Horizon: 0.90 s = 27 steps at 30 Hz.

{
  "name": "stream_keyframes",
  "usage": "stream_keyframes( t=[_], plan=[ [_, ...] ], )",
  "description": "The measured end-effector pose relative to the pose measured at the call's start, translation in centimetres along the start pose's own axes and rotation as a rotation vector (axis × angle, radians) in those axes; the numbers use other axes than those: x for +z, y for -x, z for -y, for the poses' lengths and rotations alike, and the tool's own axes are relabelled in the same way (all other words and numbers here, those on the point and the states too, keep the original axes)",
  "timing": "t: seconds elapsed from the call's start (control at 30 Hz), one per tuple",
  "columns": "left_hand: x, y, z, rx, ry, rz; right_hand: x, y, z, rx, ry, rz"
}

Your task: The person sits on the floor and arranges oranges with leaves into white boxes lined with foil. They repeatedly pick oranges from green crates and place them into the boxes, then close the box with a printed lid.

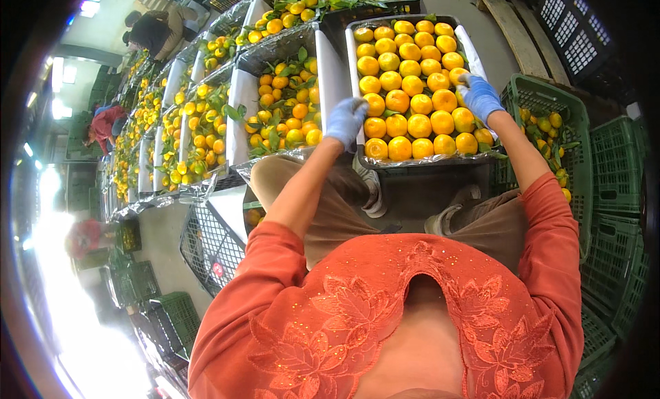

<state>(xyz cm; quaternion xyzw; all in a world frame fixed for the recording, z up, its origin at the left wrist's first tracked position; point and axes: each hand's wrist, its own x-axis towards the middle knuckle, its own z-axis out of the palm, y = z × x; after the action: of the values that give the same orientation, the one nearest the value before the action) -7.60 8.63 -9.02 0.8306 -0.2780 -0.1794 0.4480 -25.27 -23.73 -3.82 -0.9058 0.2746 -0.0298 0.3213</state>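
In front of me stands a black plastic crate with a liner, packed with rows of orange-yellow mandarins. My left hand, in a blue glove, is at the crate's left rim, its curled fingertips against a mandarin there. Across the crate, my right hand, also gloved in blue, reaches over the right rim. Its fingers are at the mandarins of the right-hand column, partly covering one. From this angle I cannot tell whether either hand grips a fruit. A few green leaves show among the mandarins.
Left of me, lined crates of leafy mandarins run back in a long row. A green crate with leafy fruit stands at my right, beside stacked green crates. A wooden pallet lies beyond. Other people bend over farther crates.
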Motion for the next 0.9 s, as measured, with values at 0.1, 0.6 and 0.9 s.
stream_keyframes(
  t=[0.1, 0.6, 0.9],
  plan=[
    [-0.4, -2.6, -1.7, 0.266, -0.650, -0.043, 1.8, 0.9, -1.5, -0.034, 0.228, 0.016],
    [-2.0, -8.8, -2.2, 0.167, -0.883, 0.506, -0.2, -2.6, -9.2, 0.142, -0.358, 0.046],
    [-0.7, -13.1, -2.6, 0.309, -0.826, -0.027, 11.0, -9.4, 7.7, -0.308, 0.133, -0.019]
  ],
)
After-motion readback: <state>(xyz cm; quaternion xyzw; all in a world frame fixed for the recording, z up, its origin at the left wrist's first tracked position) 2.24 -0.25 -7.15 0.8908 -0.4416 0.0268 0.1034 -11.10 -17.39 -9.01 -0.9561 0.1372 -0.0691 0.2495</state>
